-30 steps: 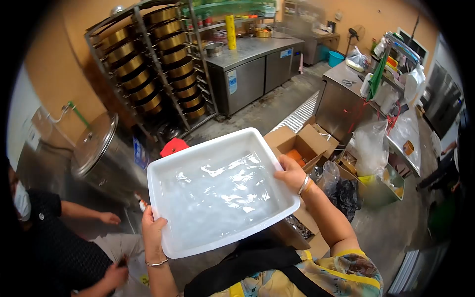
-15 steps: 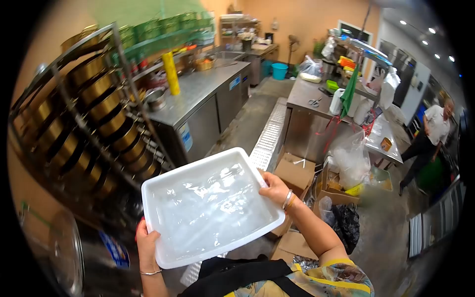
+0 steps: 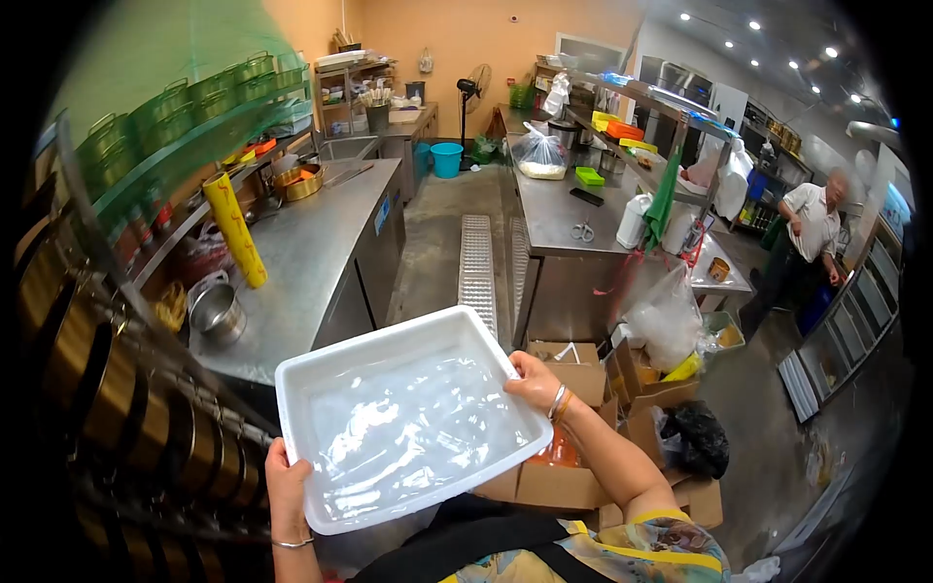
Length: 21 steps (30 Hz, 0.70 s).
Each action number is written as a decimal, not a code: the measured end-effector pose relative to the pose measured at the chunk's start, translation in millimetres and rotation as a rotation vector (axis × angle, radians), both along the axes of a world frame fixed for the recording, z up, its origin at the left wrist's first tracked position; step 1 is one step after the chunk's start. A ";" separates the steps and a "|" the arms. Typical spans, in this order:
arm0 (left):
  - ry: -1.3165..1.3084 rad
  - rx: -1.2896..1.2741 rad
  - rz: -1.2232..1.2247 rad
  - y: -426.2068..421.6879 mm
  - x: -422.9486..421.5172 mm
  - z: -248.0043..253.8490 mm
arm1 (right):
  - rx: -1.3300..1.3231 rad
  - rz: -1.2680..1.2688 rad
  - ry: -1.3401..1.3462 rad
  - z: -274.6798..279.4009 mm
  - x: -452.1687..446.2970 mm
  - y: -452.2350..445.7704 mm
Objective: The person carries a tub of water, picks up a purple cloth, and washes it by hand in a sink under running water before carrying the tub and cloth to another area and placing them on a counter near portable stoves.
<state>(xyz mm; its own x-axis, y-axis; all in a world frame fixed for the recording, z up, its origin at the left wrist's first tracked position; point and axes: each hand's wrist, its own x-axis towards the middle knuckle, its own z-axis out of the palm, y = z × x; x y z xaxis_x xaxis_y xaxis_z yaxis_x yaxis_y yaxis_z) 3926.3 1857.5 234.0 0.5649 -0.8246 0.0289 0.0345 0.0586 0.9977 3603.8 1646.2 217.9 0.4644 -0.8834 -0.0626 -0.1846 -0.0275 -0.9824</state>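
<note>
While both your hands are busy in the head view, the white tub [image 3: 389,352] is held between them, near and in front of your body, with clear, rippling liquid inside. Your left hand [image 3: 289,481] is closed on its near left edge, thumb over the rim; your right hand [image 3: 536,382] clasps the right edge. Just beyond and below your right hand you have open cartons [image 3: 559,488], with a black bag [image 3: 698,439] to their right.

On your left, dark-rimmed brass pans [image 3: 160,418] stand in a rack. Farther on, the left counter [image 3: 316,238] bears a pot [image 3: 219,316] and a leaning yellow roll [image 3: 234,230]. Across a floor grate [image 3: 476,267], the right counter [image 3: 556,209] carries scissors [image 3: 582,231]. At the far end you see a blue basin [image 3: 447,160] and a fan [image 3: 470,89]. Another person [image 3: 814,219] stands far to the right.
</note>
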 end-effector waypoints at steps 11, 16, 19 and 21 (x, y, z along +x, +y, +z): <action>0.067 0.026 0.079 -248.5 160.5 -47.3 | -0.114 0.027 0.063 -33.1 162.3 -266.6; 0.037 0.018 0.151 -364.3 214.4 -60.8 | -0.132 0.092 0.126 -41.6 235.7 -406.0; 0.030 0.055 0.198 -430.4 249.9 -72.3 | -0.195 0.098 0.166 -52.7 282.5 -485.9; 0.047 0.043 0.227 -469.5 269.8 -87.7 | -0.217 0.121 0.233 -55.0 313.1 -527.2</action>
